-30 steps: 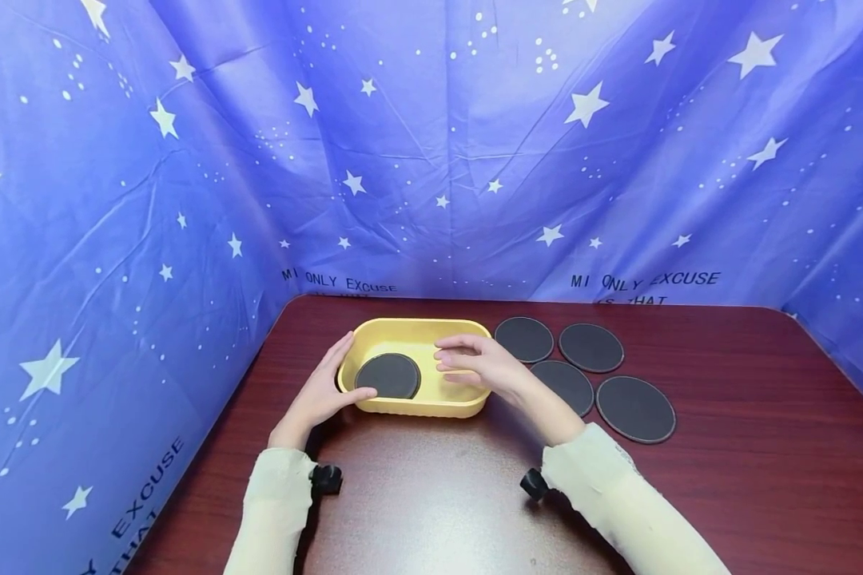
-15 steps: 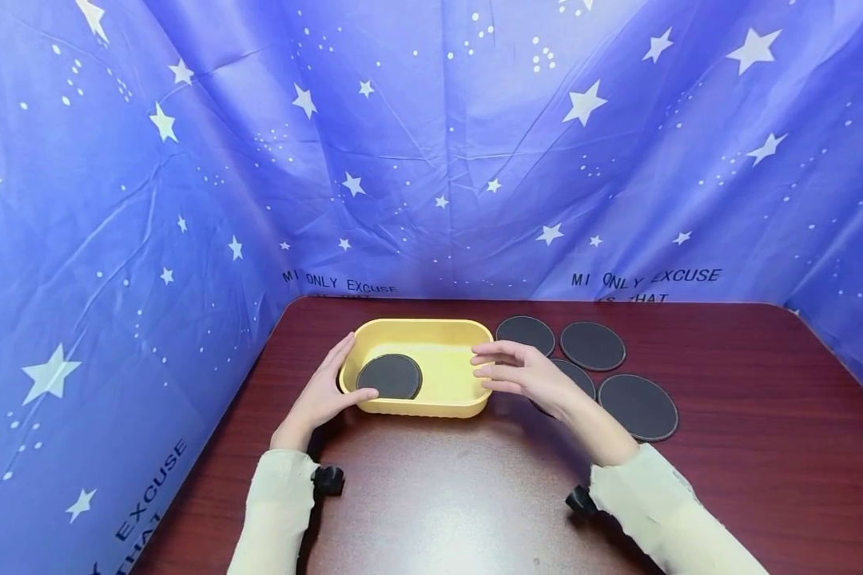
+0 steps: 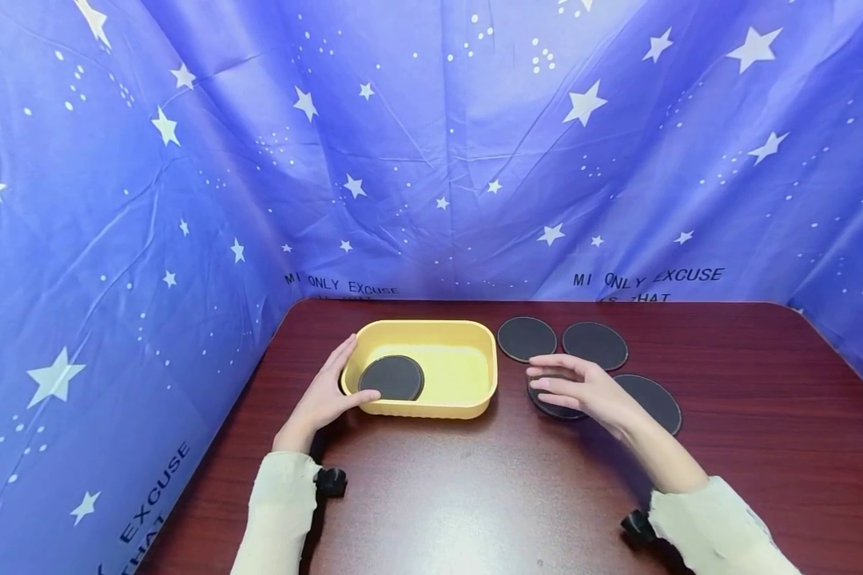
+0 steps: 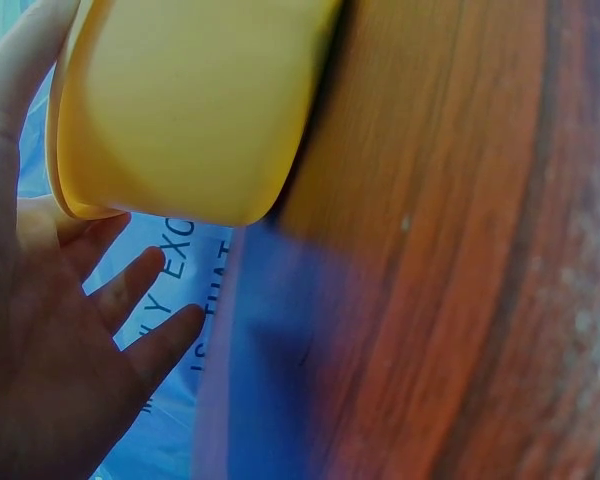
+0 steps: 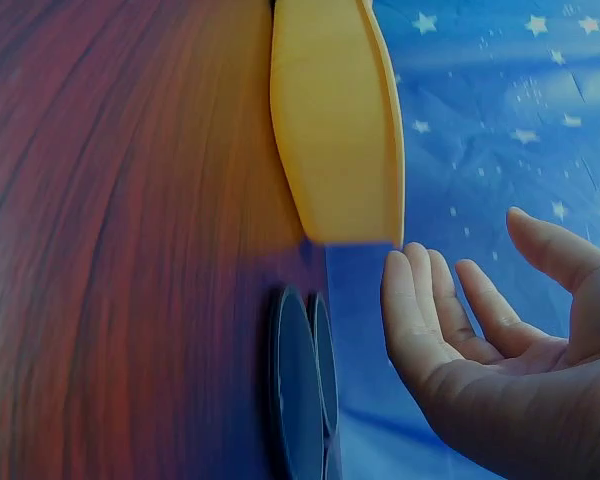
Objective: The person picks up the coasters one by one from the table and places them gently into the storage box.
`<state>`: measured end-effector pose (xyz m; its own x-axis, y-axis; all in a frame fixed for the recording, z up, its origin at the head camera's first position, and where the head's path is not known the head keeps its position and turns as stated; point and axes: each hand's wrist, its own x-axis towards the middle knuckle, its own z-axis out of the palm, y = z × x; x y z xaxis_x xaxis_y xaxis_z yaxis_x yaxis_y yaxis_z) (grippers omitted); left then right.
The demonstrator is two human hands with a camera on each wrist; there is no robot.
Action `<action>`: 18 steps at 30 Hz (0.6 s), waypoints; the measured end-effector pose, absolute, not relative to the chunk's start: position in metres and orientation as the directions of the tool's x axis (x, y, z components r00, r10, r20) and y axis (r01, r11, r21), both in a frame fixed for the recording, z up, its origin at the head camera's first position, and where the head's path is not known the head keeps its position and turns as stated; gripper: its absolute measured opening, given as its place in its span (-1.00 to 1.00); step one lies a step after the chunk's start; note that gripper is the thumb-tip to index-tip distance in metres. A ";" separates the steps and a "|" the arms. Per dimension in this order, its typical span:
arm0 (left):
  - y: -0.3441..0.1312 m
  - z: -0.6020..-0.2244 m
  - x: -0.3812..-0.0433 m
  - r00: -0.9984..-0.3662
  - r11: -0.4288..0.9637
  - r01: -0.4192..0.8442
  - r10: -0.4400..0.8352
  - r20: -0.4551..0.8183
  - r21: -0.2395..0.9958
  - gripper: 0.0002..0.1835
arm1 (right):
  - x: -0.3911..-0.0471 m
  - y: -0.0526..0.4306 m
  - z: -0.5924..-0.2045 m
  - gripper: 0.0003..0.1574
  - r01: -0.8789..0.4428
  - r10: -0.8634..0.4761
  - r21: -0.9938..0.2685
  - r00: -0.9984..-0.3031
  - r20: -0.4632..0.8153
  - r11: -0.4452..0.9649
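In the head view, my left hand holds the left end of a yellow oblong plastic basin, thumb over the front edge and fingers along the far left side. One round black coaster lies inside, at the basin's left. The left wrist view has the basin's end wall between thumb and fingers. My right hand hovers over another black coaster, partly covering it, and holds nothing. In the right wrist view the right hand has loosely bent, separated fingers, raised above the coasters.
More black coasters lie right of the basin: one at the back, one farther right, and one partly behind the right hand. The dark red wooden table meets a blue star-printed curtain at the back and left.
My right hand has drawn out of the basin and moved right, over the nearest coaster. The left hand, the basin and the coaster inside stay about where they were.
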<state>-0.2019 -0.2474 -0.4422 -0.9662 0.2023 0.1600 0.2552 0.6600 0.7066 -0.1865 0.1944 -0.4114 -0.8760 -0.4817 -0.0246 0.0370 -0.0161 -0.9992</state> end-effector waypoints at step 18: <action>-0.248 -0.443 -0.203 -0.967 0.661 0.251 0.199 0.158 0.707 0.18 | -0.177 0.276 -0.418 -0.51 -0.020 -0.431 -0.954 -0.889 0.153 -0.298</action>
